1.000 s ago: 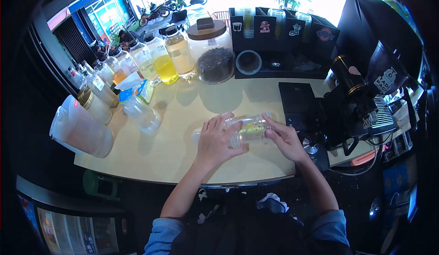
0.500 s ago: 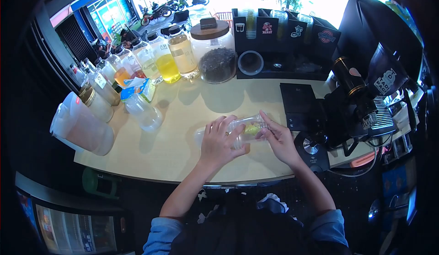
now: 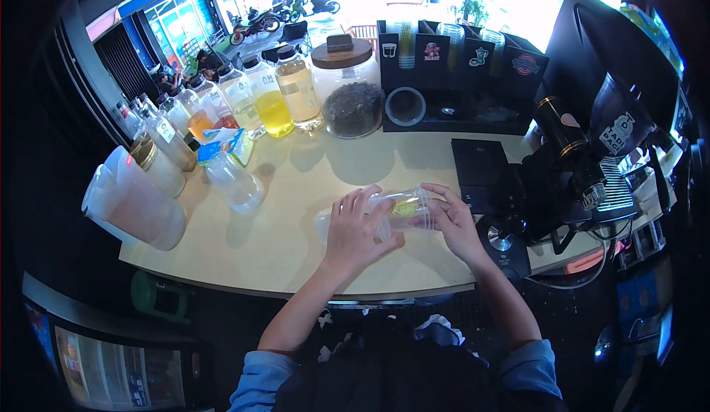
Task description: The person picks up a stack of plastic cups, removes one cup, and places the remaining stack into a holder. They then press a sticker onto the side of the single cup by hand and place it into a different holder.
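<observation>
Sideways above the counter lie clear plastic cups, nested together, with a green-yellow print on the side. My left hand wraps over their middle, fingers curled across the top and thumb below. The base end shows as a pale shape to the left of that hand. At the rim end on the right, my right hand grips the edge between thumb and fingers. More clear plastic cups lie on the counter to the left, beside a blue and yellow packet.
A translucent pitcher stands at the left edge. Several syrup bottles and a wooden-lidded jar line the back, next to a black cup organizer. A flat black scale and a coffee grinder occupy the right.
My right hand's fingers and thumb have shifted their hold at the cup rim, its thumb drawing back toward the edge. My left hand stays in nearly the same place.
</observation>
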Demonstrator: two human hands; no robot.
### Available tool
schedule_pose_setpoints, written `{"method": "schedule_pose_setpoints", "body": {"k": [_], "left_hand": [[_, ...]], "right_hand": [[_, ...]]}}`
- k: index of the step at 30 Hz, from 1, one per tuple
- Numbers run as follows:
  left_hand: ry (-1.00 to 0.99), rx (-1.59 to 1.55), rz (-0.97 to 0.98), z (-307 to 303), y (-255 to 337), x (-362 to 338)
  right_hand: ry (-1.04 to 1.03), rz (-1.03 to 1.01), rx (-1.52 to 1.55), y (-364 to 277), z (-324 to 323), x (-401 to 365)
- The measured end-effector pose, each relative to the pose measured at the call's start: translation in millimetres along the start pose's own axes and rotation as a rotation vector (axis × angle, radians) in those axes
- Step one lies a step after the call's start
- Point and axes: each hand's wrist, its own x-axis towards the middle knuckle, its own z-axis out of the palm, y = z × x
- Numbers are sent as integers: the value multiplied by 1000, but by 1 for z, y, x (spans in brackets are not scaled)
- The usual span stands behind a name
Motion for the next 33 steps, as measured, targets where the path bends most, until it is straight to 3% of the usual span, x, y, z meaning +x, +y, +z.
{"method": "schedule_pose_setpoints", "body": {"k": [16,33], "left_hand": [[17,0,0,1,1,-1],[33,7,-7,4,1,0]], "right_hand": [[88,-37,-90,-2,-12,1],[16,-160,-285,3,-13,-10]]}}
